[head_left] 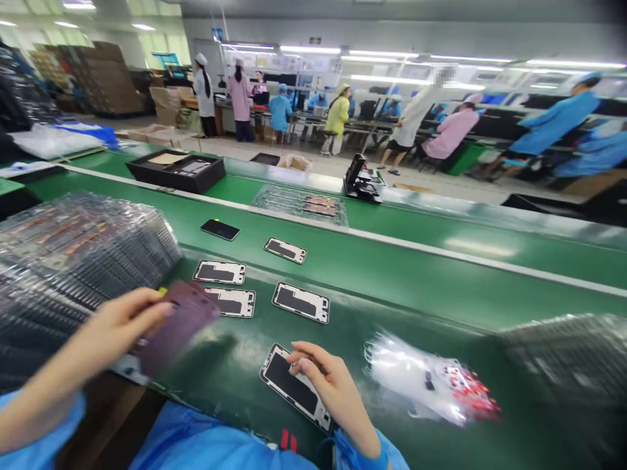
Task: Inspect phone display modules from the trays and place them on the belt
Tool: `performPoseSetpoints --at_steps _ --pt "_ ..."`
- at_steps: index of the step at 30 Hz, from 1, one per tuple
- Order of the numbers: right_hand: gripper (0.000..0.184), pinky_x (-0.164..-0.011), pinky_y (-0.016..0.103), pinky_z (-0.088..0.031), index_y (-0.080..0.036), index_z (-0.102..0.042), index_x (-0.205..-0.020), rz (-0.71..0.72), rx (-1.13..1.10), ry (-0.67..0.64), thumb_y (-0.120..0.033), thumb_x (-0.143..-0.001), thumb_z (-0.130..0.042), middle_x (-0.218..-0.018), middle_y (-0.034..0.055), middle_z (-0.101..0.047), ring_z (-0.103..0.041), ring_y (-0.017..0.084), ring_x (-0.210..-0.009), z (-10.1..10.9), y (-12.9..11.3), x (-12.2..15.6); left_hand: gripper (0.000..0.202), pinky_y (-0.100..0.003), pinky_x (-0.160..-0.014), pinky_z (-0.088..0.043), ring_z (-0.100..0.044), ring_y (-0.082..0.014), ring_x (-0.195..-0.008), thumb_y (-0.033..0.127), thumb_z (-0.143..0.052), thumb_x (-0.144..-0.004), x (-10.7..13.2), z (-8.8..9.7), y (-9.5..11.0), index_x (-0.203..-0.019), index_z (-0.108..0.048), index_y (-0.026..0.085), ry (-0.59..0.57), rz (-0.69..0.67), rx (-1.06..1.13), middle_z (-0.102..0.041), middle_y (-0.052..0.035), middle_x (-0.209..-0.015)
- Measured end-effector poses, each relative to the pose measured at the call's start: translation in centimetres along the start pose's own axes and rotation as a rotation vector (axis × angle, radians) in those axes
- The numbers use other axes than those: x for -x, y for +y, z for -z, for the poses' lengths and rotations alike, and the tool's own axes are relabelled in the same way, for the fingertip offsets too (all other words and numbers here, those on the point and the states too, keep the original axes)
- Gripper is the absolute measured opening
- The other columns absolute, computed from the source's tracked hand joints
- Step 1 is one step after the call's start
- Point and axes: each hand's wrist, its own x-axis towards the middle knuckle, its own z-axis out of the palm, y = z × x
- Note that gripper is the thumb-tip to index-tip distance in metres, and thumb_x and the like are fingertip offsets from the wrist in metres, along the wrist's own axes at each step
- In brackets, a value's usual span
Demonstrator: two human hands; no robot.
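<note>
My left hand (125,320) is shut on a dark maroon sheet (179,326), which is blurred by motion, above the green conveyor belt (392,287). My right hand (333,385) curls its fingers onto the edge of a white-rimmed phone frame (294,385) with a black centre, which lies on the belt. Just beyond, several similar frames lie flat, among them one (300,302) straight ahead and one (230,301) close to the maroon sheet. A black phone (220,229) lies farther up.
A tall stack of plastic-wrapped trays (73,261) stands at my left, and another (568,352) at the right. A crumpled plastic bag (431,382) with red marks lies near my right hand. Beyond stand a black box (175,171), a black fixture (361,179) and people at benches.
</note>
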Motion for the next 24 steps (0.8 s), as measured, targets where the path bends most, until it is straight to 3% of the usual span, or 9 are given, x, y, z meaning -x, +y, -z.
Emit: performPoseSetpoints --at_steps 2,4,6,9,12,14,18,21,24 --pt "0.041 -0.078 0.035 -0.061 -0.018 -0.071 -0.114 -0.028 0.050 -0.008 -0.052 -0.093 -0.060 -0.097 0.0108 -0.079 -0.076 0.023 -0.081 -0.2 0.0 0.1 0.025 -0.014 -0.046 -0.039 -0.051 -0.0113 -0.053 0.038 -0.079 -0.071 -0.5 -6.1 -2.7 -0.073 -0.066 0.016 -0.310 -0.038 -0.052 -0.058 0.0041 -0.056" --pt "0.039 -0.076 0.035 -0.060 -0.018 -0.071 -0.115 -0.065 0.113 -0.020 -0.048 -0.092 -0.061 -0.099 0.0107 -0.079 -0.076 0.024 -0.084 -0.3 0.1 0.1 0.034 -0.017 -0.044 -0.038 -0.048 -0.0116 -0.050 0.049 -0.073 -0.072 -1.1 -10.6 -5.5 -0.072 -0.062 0.017 -0.467 -0.036 -0.025 -0.055 0.0043 -0.056" --pt "0.037 -0.077 0.035 -0.060 -0.019 -0.072 -0.116 -0.094 0.160 -0.014 -0.044 -0.092 -0.061 -0.102 0.0102 -0.079 -0.076 0.024 -0.087 -0.3 0.2 0.1 0.038 -0.019 -0.042 -0.036 -0.047 -0.0127 -0.048 0.056 -0.068 -0.073 -1.6 -13.2 -7.8 -0.073 -0.059 0.019 -0.545 0.003 -0.051 -0.052 0.0047 -0.055" --pt "0.036 -0.080 0.036 -0.059 -0.018 -0.072 -0.116 -0.119 0.188 0.031 -0.042 -0.092 -0.059 -0.103 0.0101 -0.079 -0.076 0.024 -0.088 -0.2 0.5 0.0 0.039 -0.025 -0.045 -0.042 -0.053 -0.0177 -0.053 0.060 -0.063 -0.075 -2.5 -14.0 -9.6 -0.073 -0.059 0.021 -0.533 -0.055 -0.191 -0.056 0.0012 -0.059" --pt "0.037 -0.077 0.036 -0.060 -0.017 -0.072 -0.115 -0.139 0.196 0.085 -0.042 -0.091 -0.060 -0.099 0.0105 -0.079 -0.076 0.025 -0.084 -0.4 0.6 -0.3 0.035 -0.036 -0.074 -0.053 -0.064 -0.0282 -0.089 0.056 -0.063 -0.075 -3.3 -13.1 -9.4 -0.069 -0.064 0.021 -0.364 -0.343 -0.295 -0.071 -0.0101 -0.091" --pt "0.035 -0.075 0.036 -0.060 -0.016 -0.073 -0.112 -0.142 0.198 0.103 -0.041 -0.091 -0.061 -0.095 0.0100 -0.079 -0.076 0.024 -0.082 -1.0 0.4 -0.8 0.033 -0.039 -0.082 -0.052 -0.064 -0.0286 -0.094 0.054 -0.060 -0.079 -3.4 -12.6 -8.4 -0.072 -0.063 0.022 -0.314 -0.410 -0.303 -0.073 -0.0097 -0.097" --pt "0.037 -0.075 0.035 -0.061 -0.018 -0.071 -0.117 -0.089 0.118 0.190 -0.042 -0.091 -0.062 -0.099 0.0092 -0.078 -0.076 0.023 -0.082 -2.5 -0.2 -2.3 0.034 -0.033 -0.071 -0.055 -0.063 -0.0212 -0.067 0.056 -0.057 -0.086 -2.0 -13.3 -5.6 -0.078 -0.059 0.024 -0.515 -0.214 -0.087 -0.066 0.0000 -0.069" --pt "0.035 -0.069 0.030 -0.061 -0.018 -0.072 -0.116 0.005 0.056 0.326 -0.042 -0.093 -0.060 -0.098 0.0078 -0.078 -0.075 0.020 -0.078 -2.9 -0.6 -3.7 0.037 -0.036 -0.091 -0.055 -0.070 -0.0258 -0.095 0.056 -0.065 -0.084 -0.4 -15.0 -4.2 -0.101 -0.067 0.023 -0.727 -0.089 0.228 -0.076 -0.0058 -0.096" --pt "0.026 -0.064 0.027 -0.060 -0.017 -0.077 -0.094 0.117 0.190 0.472 -0.036 -0.096 -0.059 -0.083 0.0059 -0.079 -0.075 0.019 -0.073 -2.8 -0.8 -4.8 0.050 -0.037 -0.093 -0.057 -0.070 -0.0293 -0.106 0.055 -0.075 -0.078 0.4 -16.6 -4.2 -0.115 -0.067 0.022 -0.837 0.067 0.391 -0.076 -0.0089 -0.112"
